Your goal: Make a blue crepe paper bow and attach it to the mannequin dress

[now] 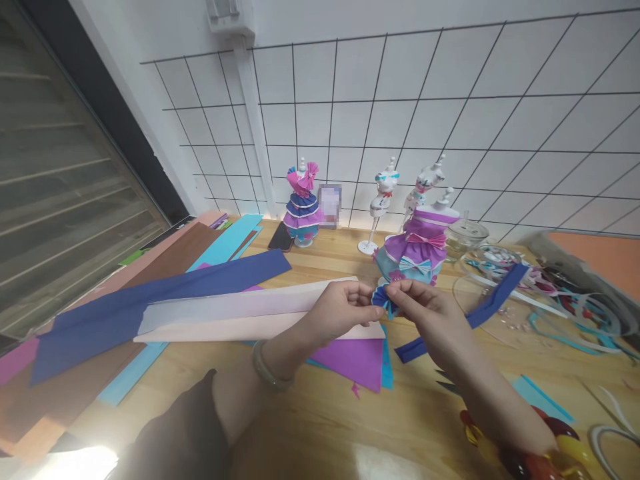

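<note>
A small pleated bow [381, 298], dark blue with light blue edging, is held over the table between my two hands. My left hand [340, 305] pinches its left side between thumb and fingers. On its right side, my right hand [423, 307] grips the folds with thumb and fingertips, covering part of it. Just behind my fingers stands a miniature dress form in a purple and teal ruffled dress [417, 243], with a pink bow and a light blue bow on the skirt. Dark blue strips [497, 293] lie near my right hand, and scissor blades [449, 382] show beneath that forearm.
Long coloured paper sheets [165, 287] spread over the left side. A second dressed form [303, 207], a phone [281, 237] and bare white mannequins [385, 193] stand or lie at the back. Ribbon coils [575, 307], a glass jar [466, 233] and an orange-lined box [600, 267] occupy the right.
</note>
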A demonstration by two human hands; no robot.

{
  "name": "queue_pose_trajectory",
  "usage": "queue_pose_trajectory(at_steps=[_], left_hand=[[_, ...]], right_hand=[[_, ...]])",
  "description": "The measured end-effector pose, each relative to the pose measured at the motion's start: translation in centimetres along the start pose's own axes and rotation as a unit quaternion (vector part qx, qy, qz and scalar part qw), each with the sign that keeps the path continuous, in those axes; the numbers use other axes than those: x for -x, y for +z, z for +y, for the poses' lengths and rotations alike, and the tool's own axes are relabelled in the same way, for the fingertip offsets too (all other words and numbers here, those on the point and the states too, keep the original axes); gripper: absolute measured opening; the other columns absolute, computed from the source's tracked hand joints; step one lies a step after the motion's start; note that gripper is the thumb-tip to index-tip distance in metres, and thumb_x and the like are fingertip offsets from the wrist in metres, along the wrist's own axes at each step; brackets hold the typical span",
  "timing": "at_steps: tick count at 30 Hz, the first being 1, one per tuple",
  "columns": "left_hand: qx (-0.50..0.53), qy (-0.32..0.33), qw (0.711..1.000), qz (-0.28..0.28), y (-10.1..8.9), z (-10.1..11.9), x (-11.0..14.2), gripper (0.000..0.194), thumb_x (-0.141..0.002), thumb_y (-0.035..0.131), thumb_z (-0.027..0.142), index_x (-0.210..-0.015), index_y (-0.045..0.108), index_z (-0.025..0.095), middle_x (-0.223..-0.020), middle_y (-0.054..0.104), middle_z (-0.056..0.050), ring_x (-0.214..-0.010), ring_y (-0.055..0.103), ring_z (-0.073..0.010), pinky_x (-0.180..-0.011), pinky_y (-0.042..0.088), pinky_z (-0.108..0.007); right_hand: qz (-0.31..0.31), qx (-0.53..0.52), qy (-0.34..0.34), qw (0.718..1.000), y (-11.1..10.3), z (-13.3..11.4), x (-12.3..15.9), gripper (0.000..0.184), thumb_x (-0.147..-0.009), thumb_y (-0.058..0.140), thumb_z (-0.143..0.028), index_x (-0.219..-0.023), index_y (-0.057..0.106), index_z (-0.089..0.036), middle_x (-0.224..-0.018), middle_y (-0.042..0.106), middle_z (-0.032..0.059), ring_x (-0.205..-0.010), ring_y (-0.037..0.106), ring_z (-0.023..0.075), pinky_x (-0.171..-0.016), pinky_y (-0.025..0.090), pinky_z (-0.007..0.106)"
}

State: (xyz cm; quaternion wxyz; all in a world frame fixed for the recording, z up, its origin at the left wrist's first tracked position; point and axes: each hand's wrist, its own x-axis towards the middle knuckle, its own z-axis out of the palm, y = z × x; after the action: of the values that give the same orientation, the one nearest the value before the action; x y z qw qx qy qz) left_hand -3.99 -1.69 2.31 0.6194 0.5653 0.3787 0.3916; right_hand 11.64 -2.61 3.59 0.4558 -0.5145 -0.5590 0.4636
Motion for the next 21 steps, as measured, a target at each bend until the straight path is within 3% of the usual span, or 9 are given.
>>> queue_pose_trajectory(at_steps=[10, 21], left_hand=[[0.056, 0.002, 0.998, -0.013, 0.22, -0.19, -0.01, 0.021, -0.063, 0.071, 0.026, -0.075, 0.062, 0.011, -0.066, 0.058, -0.003, -0.061, 0.053, -0.0097, -0.059, 0.045, -0.025], [0.099, -0.051, 0.994, -0.012, 0.37, -0.72, -0.18, 0.028, -0.059, 0.075, 0.027, -0.078, 0.062, 0.011, -0.064, 0.059, -0.001, -0.057, 0.052, -0.0084, -0.059, 0.044, -0.024]], right_hand=[[-0.011, -0.022, 0.004, 1.0, 0.19, 0.02, -0.19, 0.027, -0.073, 0.062, -0.045, -0.067, 0.057, -0.019, -0.061, 0.055, -0.0009, -0.056, 0.048, 0.011, -0.055, 0.039, 0.024], [-0.007, -0.023, 0.015, 1.0, -0.08, 0.25, -0.25, 0.026, -0.072, 0.063, -0.044, -0.067, 0.058, -0.018, -0.058, 0.052, -0.0026, -0.053, 0.045, 0.0094, -0.053, 0.036, 0.023]])
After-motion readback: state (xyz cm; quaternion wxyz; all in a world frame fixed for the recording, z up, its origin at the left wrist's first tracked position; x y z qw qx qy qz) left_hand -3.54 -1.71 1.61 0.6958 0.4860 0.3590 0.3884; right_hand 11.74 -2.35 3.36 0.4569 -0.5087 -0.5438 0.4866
